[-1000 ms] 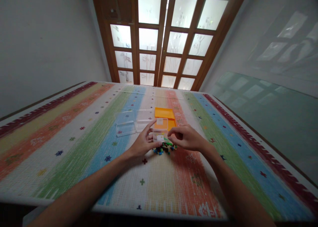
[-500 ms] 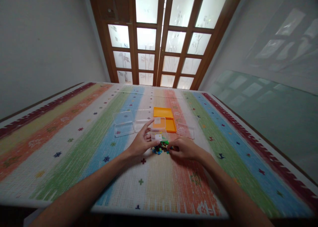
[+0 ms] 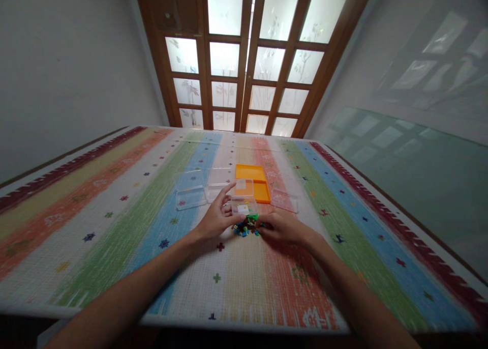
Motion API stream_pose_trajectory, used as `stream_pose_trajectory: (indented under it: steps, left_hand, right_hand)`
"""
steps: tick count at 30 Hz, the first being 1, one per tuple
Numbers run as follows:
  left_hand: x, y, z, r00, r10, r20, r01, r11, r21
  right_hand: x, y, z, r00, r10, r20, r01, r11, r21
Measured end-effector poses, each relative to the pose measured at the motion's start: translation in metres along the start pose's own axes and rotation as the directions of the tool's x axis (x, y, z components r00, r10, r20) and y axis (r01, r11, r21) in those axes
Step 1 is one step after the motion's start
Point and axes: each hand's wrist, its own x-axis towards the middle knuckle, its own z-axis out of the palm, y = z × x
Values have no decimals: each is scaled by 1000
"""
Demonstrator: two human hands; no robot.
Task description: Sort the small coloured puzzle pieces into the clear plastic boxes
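A small pile of mixed bricks [image 3: 245, 229], blue, green, brown and yellow, lies on the striped cloth between my hands. My left hand [image 3: 216, 215] is at the pile's left, fingers apart, its thumb reaching to the near edge of a clear box [image 3: 249, 204] with a few yellow pieces and something white inside. At the right side of the pile is my right hand [image 3: 281, 226], fingertips pinched together among the pieces; whatever they hold is too small to make out. Green pieces [image 3: 251, 216] show between the two hands.
Behind the pile stands an open orange case [image 3: 250, 172]. Clear open boxes [image 3: 191, 198] lie left of it, and a clear tray [image 3: 284, 200] lies to the right. The striped cloth [image 3: 125, 237] covers the table, with a wooden glazed door beyond.
My right hand's fingertips have shifted slightly left and up over the pile. My left hand stays nearly in place.
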Motion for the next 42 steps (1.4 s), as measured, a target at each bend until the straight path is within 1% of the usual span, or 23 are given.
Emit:
stream_pose_trajectory:
  steps: [3, 6, 9, 12, 15, 17, 19, 21, 23, 28, 32, 35, 39, 42]
  left_hand:
    - [0, -1, -1, 1000, 17, 2, -17, 1000, 3]
    - [0, -1, 0, 1000, 11, 4, -11, 1000, 12]
    - [-1, 0, 2, 1000, 2, 23, -2, 1000, -4]
    - [-1, -1, 3, 999, -11, 36, 12, 1000, -23]
    - [-1, -3, 2, 999, -22, 23, 22, 1000, 7]
    - [-1, -4, 1, 1000, -23, 16, 22, 999, 29]
    - [-1, -6, 0, 1000, -20, 24, 19, 1000, 15]
    - [0, -8, 0, 999, -13, 49, 14, 1000, -28]
    - [0, -9, 0, 997, -2, 73, 6, 998, -59]
    - [0, -10, 1, 998, 9, 69, -5, 998, -57]
    - [0, -8, 1, 997, 11, 79, -7, 999, -52]
    - [0, -8, 0, 998, 0, 64, 3, 999, -46]
    - [1, -9, -1, 999, -12, 34, 14, 999, -39]
    - [1, -8, 0, 999, -5, 31, 6, 998, -59]
  right_hand:
    - [-4, 1, -10, 1000, -8, -15, 10, 988, 155]
    - [-10, -1, -24, 998, -34, -55, 50, 941, 335]
    - [-10, -6, -36, 994, -11, -104, 53, 912, 407]
    - [-3, -13, -42, 979, 18, -203, 51, 943, 330]
    - [12, -20, -45, 964, 16, -266, 29, 986, 163]
    - [22, -26, -45, 966, 12, -257, -5, 1000, 29]
    - [31, -32, -45, 973, 32, -227, -52, 995, -83]
    - [37, -38, -44, 978, 71, -195, -100, 985, -144]
    - [41, -43, -43, 980, 107, -168, -136, 976, -168]
    - [45, -48, -40, 978, 161, -136, -181, 971, -156]
    - [43, -47, -42, 979, 142, -147, -160, 980, -120]
    - [39, -41, -44, 974, 116, -193, -129, 990, -61]
    - [30, -27, -44, 949, 108, -297, -96, 994, 54]
    - [21, -18, -43, 939, 106, -326, -64, 988, 137]
